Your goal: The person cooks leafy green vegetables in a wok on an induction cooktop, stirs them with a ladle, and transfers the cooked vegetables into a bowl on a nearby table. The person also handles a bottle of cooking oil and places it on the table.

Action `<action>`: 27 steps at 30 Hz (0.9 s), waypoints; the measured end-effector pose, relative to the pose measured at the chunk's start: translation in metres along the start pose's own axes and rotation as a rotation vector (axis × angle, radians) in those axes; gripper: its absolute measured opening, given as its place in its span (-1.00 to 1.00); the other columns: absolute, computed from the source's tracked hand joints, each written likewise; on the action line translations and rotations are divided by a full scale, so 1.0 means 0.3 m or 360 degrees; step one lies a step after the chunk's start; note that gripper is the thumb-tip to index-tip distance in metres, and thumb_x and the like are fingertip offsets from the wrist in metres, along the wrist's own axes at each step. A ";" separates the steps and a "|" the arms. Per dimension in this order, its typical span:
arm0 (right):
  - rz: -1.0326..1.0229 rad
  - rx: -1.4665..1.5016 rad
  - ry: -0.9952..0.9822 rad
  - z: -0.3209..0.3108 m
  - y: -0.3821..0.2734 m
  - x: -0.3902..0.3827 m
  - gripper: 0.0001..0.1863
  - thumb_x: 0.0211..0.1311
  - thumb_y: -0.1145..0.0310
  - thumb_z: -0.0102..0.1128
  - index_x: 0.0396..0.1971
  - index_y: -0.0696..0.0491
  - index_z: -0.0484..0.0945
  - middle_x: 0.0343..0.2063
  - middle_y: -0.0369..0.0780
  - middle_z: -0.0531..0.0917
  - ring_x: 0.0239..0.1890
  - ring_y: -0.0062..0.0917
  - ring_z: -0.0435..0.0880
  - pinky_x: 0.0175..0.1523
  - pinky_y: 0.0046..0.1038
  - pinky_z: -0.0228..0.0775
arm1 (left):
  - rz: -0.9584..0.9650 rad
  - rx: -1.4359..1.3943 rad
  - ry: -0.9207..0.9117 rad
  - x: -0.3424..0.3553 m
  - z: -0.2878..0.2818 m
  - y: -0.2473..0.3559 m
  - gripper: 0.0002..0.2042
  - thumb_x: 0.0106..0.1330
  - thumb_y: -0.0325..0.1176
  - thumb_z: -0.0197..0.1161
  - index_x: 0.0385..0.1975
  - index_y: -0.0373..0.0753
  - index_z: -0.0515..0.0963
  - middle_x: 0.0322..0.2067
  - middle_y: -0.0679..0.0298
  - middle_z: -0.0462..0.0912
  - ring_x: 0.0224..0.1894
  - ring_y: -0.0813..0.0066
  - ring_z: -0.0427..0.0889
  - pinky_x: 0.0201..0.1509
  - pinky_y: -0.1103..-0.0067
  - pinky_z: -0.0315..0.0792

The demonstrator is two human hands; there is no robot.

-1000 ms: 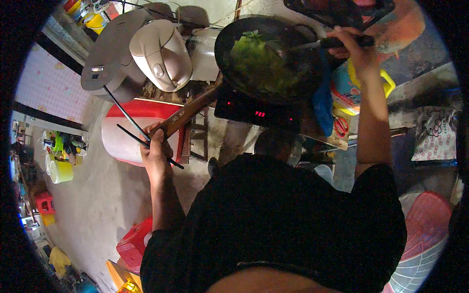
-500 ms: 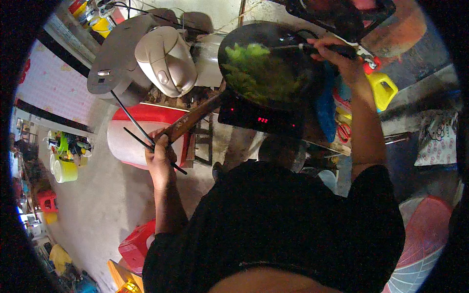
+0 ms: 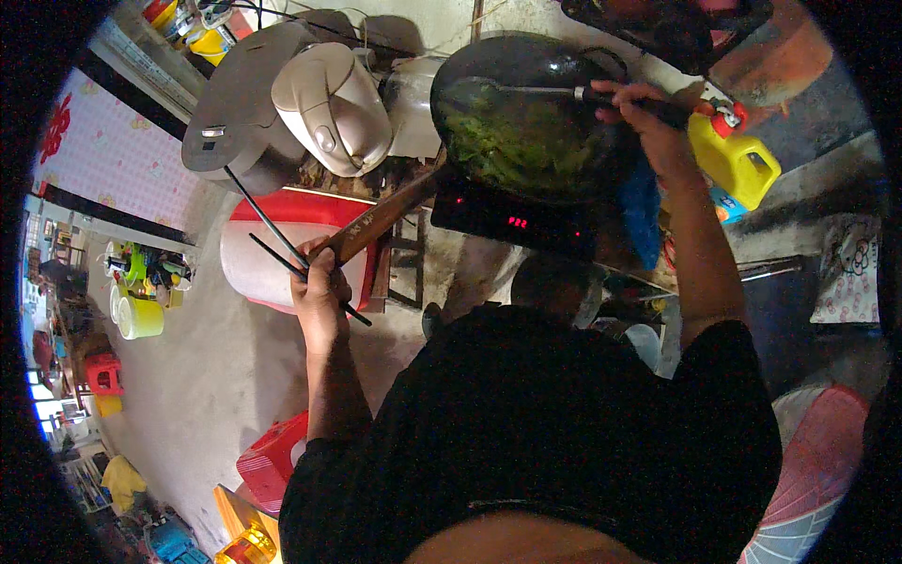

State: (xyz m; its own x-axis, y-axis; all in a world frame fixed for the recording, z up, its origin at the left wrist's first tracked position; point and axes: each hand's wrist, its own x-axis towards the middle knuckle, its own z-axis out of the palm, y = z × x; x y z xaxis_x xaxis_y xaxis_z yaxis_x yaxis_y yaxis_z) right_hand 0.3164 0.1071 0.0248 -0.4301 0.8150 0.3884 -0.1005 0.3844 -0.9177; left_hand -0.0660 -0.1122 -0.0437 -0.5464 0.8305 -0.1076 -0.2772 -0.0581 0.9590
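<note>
My left hand point(image 3: 321, 287) is closed round the wooden handle point(image 3: 395, 209) of a dark wok and also grips a pair of long chopsticks point(image 3: 252, 211), which stick out past the fingers. The wok point(image 3: 554, 56) sits on a black induction cooker point(image 3: 479, 222) with a lit red display. Green leafy vegetables point(image 3: 512, 146) lie in the wok. Over its right rim, my right hand point(image 3: 646, 117) is closed on the black grip of a metal spatula point(image 3: 536, 89). The spatula's shaft reaches left across the pan; its head is hard to make out near the far left wall.
A rice cooker point(image 3: 334, 108) and a grey appliance point(image 3: 240, 103) stand left of the wok. Beneath them is a red and white box point(image 3: 272, 254). A yellow jug point(image 3: 738, 160) stands right of my right forearm. A dark rack point(image 3: 691, 38) lies at the far right.
The spatula's shaft now lies further across the wok, and the bright clump of greens at the far left is gone from there. The whole view has shifted slightly. My left hand keeps its grip.
</note>
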 end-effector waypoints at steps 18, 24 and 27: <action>-0.0051 -0.1285 -0.0042 0.114 -0.320 -0.060 -0.87 0.17 0.39 0.19 -0.35 0.12 0.56 -0.22 -0.17 0.62 -0.15 -0.45 0.63 -0.03 -0.41 0.50 | 0.0050 0.0062 0.0091 -0.003 0.022 -0.002 -0.78 0.19 -0.35 0.12 -0.19 -0.26 0.42 -0.66 0.48 0.26 -0.73 0.78 0.12 -0.70 0.75 0.00; 0.0374 -0.0240 0.0404 0.101 -0.280 0.124 -0.71 0.15 0.20 0.24 -0.27 0.10 0.54 -0.33 -0.13 0.65 -0.55 -0.47 0.64 -0.45 -0.43 0.49 | 0.0058 0.0079 0.0113 -0.005 0.028 -0.003 -0.78 0.18 -0.33 0.12 -0.20 -0.26 0.43 -0.67 0.49 0.25 -0.74 0.77 0.11 -0.69 0.74 -0.01; 0.0416 -0.0614 0.0252 0.128 -0.235 0.193 -0.71 0.14 0.19 0.25 -0.34 0.13 0.56 -0.47 -0.18 0.64 -0.58 -0.50 0.63 -0.48 -0.48 0.48 | 0.0055 0.0092 0.0106 -0.001 0.025 -0.002 -0.77 0.17 -0.33 0.12 -0.21 -0.26 0.44 -0.66 0.49 0.26 -0.74 0.77 0.11 -0.69 0.74 -0.01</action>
State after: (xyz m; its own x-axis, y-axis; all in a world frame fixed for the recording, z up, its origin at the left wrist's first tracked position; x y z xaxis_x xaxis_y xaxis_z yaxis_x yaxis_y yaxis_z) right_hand 0.2640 0.1106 0.1087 -0.2517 0.9501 0.1843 0.3452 0.2661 -0.9000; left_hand -0.0598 -0.1081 -0.0424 -0.6065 0.7900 -0.0895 -0.2122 -0.0523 0.9758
